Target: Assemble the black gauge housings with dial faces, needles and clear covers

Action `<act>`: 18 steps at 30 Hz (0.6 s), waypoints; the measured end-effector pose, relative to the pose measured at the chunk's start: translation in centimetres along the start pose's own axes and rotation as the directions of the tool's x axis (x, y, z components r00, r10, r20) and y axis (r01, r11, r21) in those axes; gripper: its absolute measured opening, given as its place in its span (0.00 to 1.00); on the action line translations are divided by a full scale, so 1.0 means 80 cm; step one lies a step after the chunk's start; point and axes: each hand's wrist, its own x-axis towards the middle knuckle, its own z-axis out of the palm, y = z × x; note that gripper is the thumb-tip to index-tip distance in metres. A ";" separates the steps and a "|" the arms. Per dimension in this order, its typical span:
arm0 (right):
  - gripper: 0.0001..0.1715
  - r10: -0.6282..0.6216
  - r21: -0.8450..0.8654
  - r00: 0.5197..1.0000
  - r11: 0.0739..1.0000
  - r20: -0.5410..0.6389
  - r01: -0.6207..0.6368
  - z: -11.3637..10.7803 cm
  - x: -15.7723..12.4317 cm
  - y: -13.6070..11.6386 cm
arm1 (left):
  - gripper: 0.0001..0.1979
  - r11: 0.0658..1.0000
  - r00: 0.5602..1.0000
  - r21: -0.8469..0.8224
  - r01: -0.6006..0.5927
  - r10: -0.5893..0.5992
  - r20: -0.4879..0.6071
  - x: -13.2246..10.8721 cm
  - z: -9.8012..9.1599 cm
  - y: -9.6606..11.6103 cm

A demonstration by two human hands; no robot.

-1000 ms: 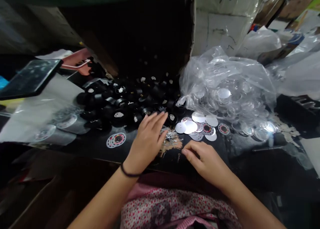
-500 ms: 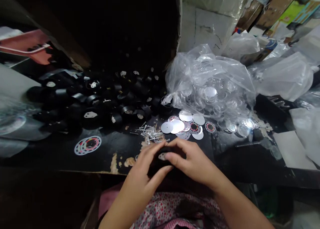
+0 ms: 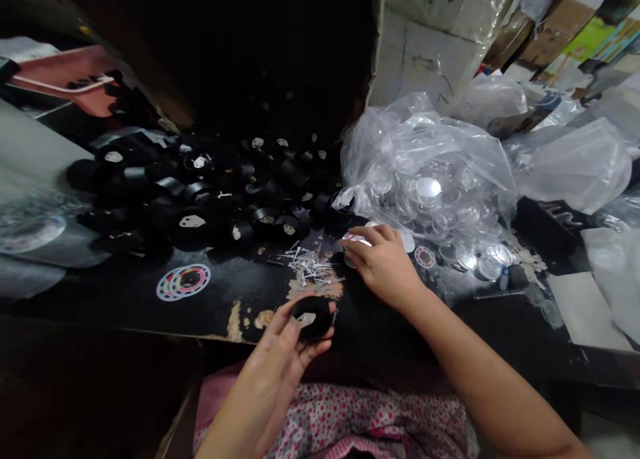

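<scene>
Your left hand (image 3: 277,359) pinches the black cap (image 3: 311,315) by its rim; it is probably light and stiff. Ahead of it, your right hand (image 3: 384,264) curls over a thin disc (image 3: 356,241), grip unclear.

I see bare counter (image 3: 240,287) near the front edge; heaped black caps (image 3: 200,202) block behind, the plastic bag (image 3: 440,172) blocks right.

The right hand (image 3: 383,262) hid most of the flat discs (image 3: 424,256) — only a few peeked out. Inside the box (image 3: 280,79) was too dark to see.
</scene>
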 end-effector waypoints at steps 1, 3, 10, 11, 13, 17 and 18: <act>0.16 0.044 0.136 0.998 0.990 -0.044 -0.038 -0.001 -0.007 -0.004 | 0.21 0.999 1.000 -0.034 -0.014 0.014 0.009 0.001 0.003 0.004; 0.14 0.153 0.473 0.988 0.873 -0.026 -0.122 -0.002 -0.023 -0.014 | 0.19 0.995 0.999 -0.098 -0.021 0.025 0.036 0.004 0.009 0.011; 0.15 0.361 0.797 0.924 0.516 0.130 -0.314 -0.007 -0.055 -0.030 | 0.15 0.979 0.989 -0.158 -0.130 0.116 -0.094 0.019 0.024 0.011; 0.13 0.363 0.795 0.925 0.527 0.109 -0.300 -0.008 -0.055 -0.033 | 0.15 0.982 0.991 -0.147 -0.118 0.108 -0.077 0.019 0.026 0.008; 0.10 0.345 0.785 0.937 0.565 0.055 -0.254 -0.010 -0.055 -0.040 | 0.14 0.988 0.997 -0.131 -0.081 0.080 -0.015 0.017 0.031 -0.001; 0.02 0.330 0.690 0.943 0.692 -0.041 -0.212 -0.009 -0.056 -0.055 | 0.13 0.993 0.996 -0.072 -0.090 0.091 0.005 0.012 0.040 -0.015; 0.02 0.338 0.672 0.941 0.703 -0.029 -0.233 -0.008 -0.056 -0.056 | 0.14 0.994 0.995 -0.044 -0.103 0.103 0.002 0.011 0.040 -0.017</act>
